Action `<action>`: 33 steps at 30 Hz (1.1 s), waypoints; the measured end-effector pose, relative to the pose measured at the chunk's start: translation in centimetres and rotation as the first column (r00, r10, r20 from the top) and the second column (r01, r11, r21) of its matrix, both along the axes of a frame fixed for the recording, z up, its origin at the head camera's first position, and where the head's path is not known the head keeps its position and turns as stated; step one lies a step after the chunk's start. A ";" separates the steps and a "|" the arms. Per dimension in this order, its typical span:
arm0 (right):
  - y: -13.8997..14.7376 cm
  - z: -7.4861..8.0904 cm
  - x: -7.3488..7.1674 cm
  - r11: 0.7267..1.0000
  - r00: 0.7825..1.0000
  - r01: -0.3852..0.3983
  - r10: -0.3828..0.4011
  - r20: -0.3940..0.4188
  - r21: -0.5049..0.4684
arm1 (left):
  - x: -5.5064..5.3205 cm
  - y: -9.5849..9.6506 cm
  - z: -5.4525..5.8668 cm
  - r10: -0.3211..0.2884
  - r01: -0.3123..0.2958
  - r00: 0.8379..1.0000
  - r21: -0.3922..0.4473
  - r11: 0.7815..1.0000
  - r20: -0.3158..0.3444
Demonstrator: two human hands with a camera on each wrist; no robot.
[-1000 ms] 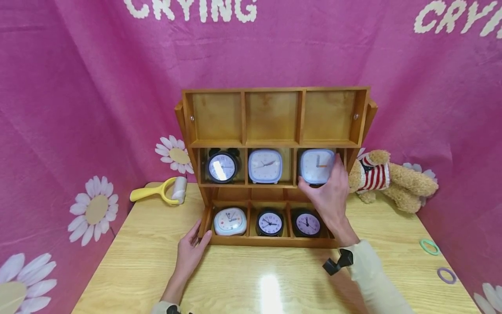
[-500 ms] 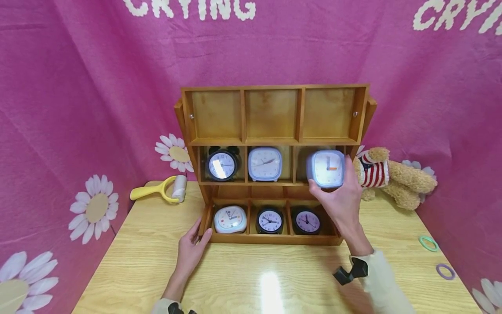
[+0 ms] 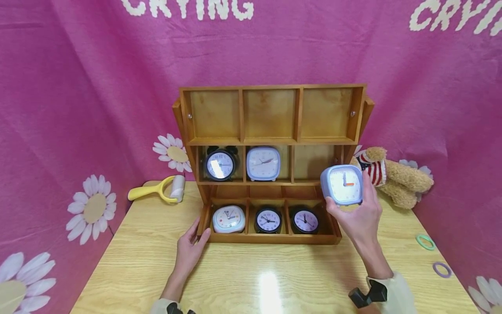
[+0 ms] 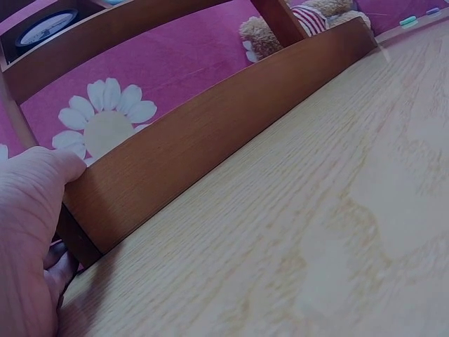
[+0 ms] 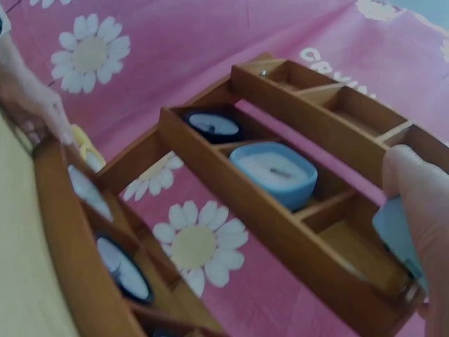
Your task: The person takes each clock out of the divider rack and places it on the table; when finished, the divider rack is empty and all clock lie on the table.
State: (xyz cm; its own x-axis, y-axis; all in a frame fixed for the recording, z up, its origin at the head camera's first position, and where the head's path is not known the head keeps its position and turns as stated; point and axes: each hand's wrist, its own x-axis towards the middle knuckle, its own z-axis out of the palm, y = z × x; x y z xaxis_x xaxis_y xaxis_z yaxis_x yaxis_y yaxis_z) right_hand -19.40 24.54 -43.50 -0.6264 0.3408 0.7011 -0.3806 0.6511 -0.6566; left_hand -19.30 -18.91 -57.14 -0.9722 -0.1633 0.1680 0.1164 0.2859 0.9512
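Note:
My right hand [image 3: 358,213] holds a light blue square alarm clock [image 3: 345,185] between thumb and fingers, in front of and to the right of the wooden display shelf [image 3: 270,238]. In the right wrist view only a corner of this clock [image 5: 396,232] shows beside the thumb. My left hand [image 3: 189,250] grips the shelf's lower left corner, thumb at the front edge and fingers along the outer side. The middle tier holds a black twin-bell clock [image 3: 220,165] and another light blue clock [image 3: 263,164]; its right compartment is bare.
In the bottom tier sit a white oval clock [image 3: 229,219] and two round black clocks, one in the middle [image 3: 268,220] and one at right [image 3: 305,221]. A yellow-handled roller [image 3: 150,191] lies left, a teddy bear [image 3: 404,179] right, near green [image 3: 425,242] and purple rings [image 3: 442,269].
The right hand has drawn the light blue clock out of the middle tier's right compartment and moved it right and toward me. My left hand has stayed at the shelf corner.

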 end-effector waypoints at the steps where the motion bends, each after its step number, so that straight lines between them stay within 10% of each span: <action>1: 0.2 -0.3 0.1 1.000 1.000 0.004 -0.004 -0.011 -0.001 | 0.0 0.0 0.0 -0.001 0.001 1.000 -0.002 1.000 -0.002; 17: 5.1 -5.6 1.8 0.987 0.988 0.155 -0.153 0.032 -0.053 | 0.0 0.0 0.1 -0.006 0.005 1.000 -0.011 1.000 -0.021; 33: 8.6 -9.5 0.1 0.987 0.933 0.159 -0.145 0.329 -0.016 | 0.0 0.2 -0.2 -0.010 0.011 0.999 0.028 1.000 -0.041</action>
State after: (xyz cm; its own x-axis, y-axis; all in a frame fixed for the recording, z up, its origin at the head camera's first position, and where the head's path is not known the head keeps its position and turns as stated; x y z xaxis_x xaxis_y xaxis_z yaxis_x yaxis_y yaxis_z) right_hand -19.30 33.17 -52.96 -0.7565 0.4739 0.4506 -0.0401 0.6541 -0.7553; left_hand -19.32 -18.74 -57.33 -0.9663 -0.1581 0.2033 0.1583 0.2579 0.9531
